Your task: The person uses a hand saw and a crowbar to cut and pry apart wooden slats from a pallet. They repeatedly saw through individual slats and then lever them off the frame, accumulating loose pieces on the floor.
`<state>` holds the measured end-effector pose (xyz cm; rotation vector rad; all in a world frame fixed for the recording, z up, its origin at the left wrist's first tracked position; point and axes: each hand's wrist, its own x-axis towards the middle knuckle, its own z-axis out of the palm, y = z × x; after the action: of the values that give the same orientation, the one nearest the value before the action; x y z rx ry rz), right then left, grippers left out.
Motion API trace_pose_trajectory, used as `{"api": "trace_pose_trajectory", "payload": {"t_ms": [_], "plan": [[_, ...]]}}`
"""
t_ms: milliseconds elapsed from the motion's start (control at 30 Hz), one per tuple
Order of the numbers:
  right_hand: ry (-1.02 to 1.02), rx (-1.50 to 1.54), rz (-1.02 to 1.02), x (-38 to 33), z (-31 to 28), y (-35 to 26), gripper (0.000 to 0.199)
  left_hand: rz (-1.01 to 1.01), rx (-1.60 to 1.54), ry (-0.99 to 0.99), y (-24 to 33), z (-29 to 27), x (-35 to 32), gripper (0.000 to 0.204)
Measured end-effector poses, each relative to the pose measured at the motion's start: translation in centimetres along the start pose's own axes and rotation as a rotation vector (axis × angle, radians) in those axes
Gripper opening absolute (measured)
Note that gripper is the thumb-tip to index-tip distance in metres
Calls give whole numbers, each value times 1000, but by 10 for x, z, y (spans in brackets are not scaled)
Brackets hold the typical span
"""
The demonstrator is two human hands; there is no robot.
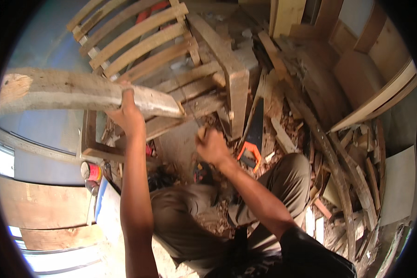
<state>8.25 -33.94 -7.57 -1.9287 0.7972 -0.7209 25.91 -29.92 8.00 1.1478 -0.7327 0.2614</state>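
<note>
A long, thick wooden beam [69, 90] reaches in from the left, its cut end close to the middle of the view. My left hand [127, 111] is closed around it a short way back from that end, thumb on top. Just beyond the beam's end, my right hand [213, 146] grips a narrow tool by its light-coloured handle [201, 133]. A thin dark blade seems to run up from that handle past the beam's end; its exact kind is hard to make out. Under the beam stands a low wooden frame [234, 92] with a thick post.
A handsaw with an orange handle [249, 155] leans among wood scraps by my knee. Slatted wood [143, 39] stands at the back. Long offcuts [329, 153] and shavings cover the floor on the right. A can [92, 171] with a pink label is at left.
</note>
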Motion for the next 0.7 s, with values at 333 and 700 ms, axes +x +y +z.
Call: {"api": "trace_pose_trajectory", "payload": {"t_ms": [333, 700], "plan": [[-187, -120, 141, 6, 5, 3, 23, 13, 35, -81, -8, -9, 2, 31], [50, 126, 32, -18, 22, 19, 26, 31, 47, -68, 4, -7, -10, 24]]}}
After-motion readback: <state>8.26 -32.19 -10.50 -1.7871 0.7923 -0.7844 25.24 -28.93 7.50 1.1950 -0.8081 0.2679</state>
